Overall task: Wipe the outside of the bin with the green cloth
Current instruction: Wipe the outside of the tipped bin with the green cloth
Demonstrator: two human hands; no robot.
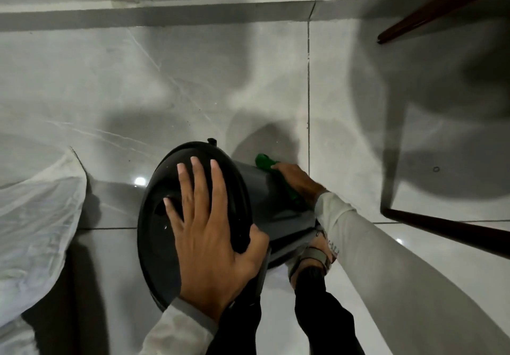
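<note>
A dark grey bin [259,205] with a black lid stands tilted on the tiled floor, low in the middle of the head view. My left hand [212,233] lies flat on the lid with fingers spread and the thumb hooked over its near rim, holding the bin. My right hand [299,182] presses the green cloth [266,161] against the bin's right outer wall. Part of the cloth sticks out beyond my fingertips, and a strip shows under my palm. The bin's far side is hidden.
A clear plastic bag [36,216] lies crumpled on the floor at the left. Dark wooden chair legs [441,227] stand at the right and upper right. A wall skirting [165,16] runs across the top. My foot in a sandal [314,258] is right beside the bin.
</note>
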